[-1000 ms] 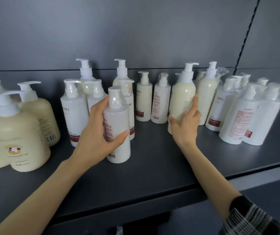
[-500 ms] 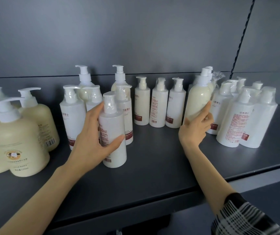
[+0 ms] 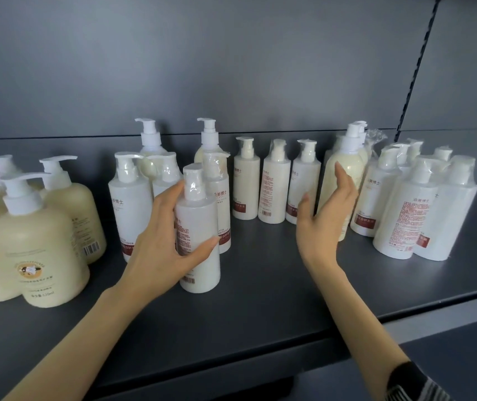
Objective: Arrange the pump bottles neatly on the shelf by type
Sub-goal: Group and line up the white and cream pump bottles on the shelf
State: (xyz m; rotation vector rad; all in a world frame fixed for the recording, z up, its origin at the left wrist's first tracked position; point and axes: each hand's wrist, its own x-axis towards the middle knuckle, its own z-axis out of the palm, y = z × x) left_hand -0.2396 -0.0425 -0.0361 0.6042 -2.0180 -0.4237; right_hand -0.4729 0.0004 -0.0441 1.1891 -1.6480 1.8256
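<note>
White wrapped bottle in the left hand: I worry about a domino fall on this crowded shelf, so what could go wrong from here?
1. The left hand holds the white wrapped bottle close to the wrapped conditioner bottle behind it; sliding it back may tip that one.
2. The open right hand is by the tall cream pump bottle, which stands close beside the wrapped bottles on the right; a push could topple them.

The right arm [image 3: 356, 319] wears a dark sleeve [image 3: 416, 386] crossed with pale stripes. Its cuff ends partway up the forearm, below the shelf [image 3: 260, 299] front edge. The left arm [image 3: 87, 328] is unsleeved as far as it shows. The left grip [image 3: 168, 241] and right grip [image 3: 327, 218] are ungloved.
</note>
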